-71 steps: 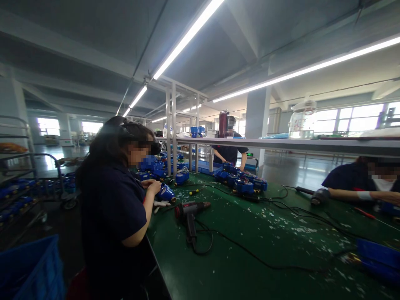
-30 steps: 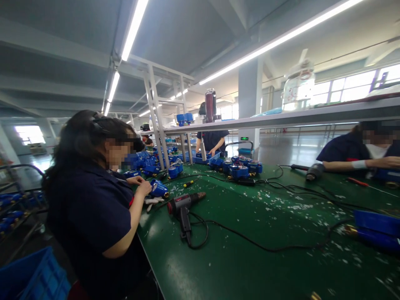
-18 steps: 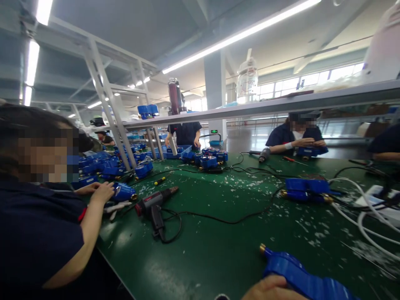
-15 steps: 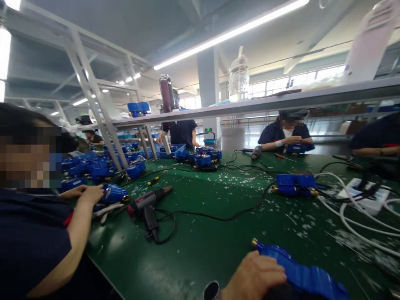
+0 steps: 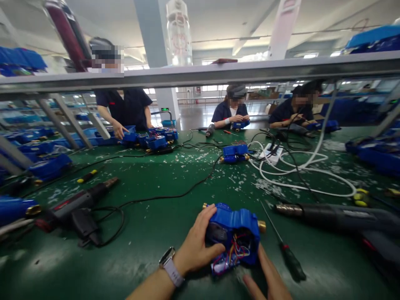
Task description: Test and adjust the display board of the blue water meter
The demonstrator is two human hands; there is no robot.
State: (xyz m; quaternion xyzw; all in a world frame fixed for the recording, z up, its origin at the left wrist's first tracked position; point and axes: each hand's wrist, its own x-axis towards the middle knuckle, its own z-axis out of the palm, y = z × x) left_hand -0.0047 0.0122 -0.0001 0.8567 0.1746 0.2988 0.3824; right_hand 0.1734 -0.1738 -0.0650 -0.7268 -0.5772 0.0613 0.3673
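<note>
A blue water meter (image 5: 233, 221) with brass threaded ends lies on the green bench in front of me. Its open housing faces me, with red, yellow and white wires (image 5: 236, 251) showing. My left hand (image 5: 198, 241), with a watch on the wrist, grips the meter's left side, fingers over the top and thumb on the front. Along the lower right side of the housing, my right hand (image 5: 265, 273) has its finger stretched out and its thumb apart; part of this hand is out of frame. A green-handled screwdriver (image 5: 290, 260) lies right of the meter.
Heat guns lie on the left (image 5: 79, 208) and right (image 5: 337, 218) of the bench. A power strip (image 5: 271, 154) with white cable sits farther back, near another blue meter (image 5: 234, 153). A shelf (image 5: 200, 77) crosses above. Several co-workers sit or stand beyond.
My view has swung right and down. The meter has been turned so its open, wired side faces me. Both my hands are now in view at it.
</note>
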